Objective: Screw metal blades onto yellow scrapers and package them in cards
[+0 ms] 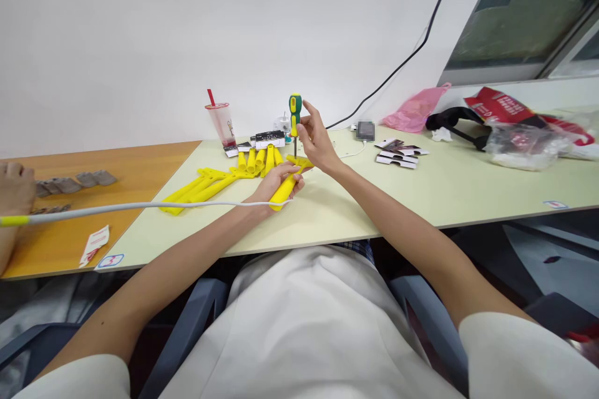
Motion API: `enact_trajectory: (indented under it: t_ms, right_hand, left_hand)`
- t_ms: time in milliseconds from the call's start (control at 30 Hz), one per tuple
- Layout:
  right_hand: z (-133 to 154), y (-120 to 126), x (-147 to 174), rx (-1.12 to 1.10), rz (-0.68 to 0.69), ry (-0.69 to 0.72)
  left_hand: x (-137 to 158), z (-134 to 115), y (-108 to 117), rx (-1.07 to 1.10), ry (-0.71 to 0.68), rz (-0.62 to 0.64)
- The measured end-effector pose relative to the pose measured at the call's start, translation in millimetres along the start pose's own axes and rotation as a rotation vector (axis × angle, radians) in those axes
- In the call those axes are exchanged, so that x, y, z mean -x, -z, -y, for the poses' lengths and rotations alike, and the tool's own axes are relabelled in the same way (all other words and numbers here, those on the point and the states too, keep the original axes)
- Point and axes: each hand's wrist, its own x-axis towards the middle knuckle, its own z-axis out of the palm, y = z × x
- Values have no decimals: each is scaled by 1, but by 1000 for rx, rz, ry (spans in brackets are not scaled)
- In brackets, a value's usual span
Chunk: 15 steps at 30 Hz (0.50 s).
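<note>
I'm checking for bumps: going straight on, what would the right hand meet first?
First the right hand would likely meet the upright screwdriver, which it seems to touch; depth beyond is unclear.

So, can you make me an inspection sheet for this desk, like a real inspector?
Surface: pale desk, with a brown wood-coloured surface on its left.
Job's things: green-and-yellow screwdriver, upright, tip down at the held yellow piece; more yellow pieces lie nearby.
Clutter: cup with a red straw, pink bag, crumpled clear plastic.
Hands: left hand holds the yellow piece; right hand holds the screwdriver.
Cables: black cable against the wall; grey cable crossing on the left.
Surroundings: white wall, window, another person's hand at the left edge.
</note>
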Motion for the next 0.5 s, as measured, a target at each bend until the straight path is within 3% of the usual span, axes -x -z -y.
enact_trajectory:
  t_ms: [233, 500]
  right_hand:
    - [9, 3, 0, 39, 21, 51]
    - [0, 1, -1, -86, -4, -2]
  left_hand:
    - [-1, 0, 3, 6, 10, 29]
    - [-1, 1, 2, 13, -16, 15]
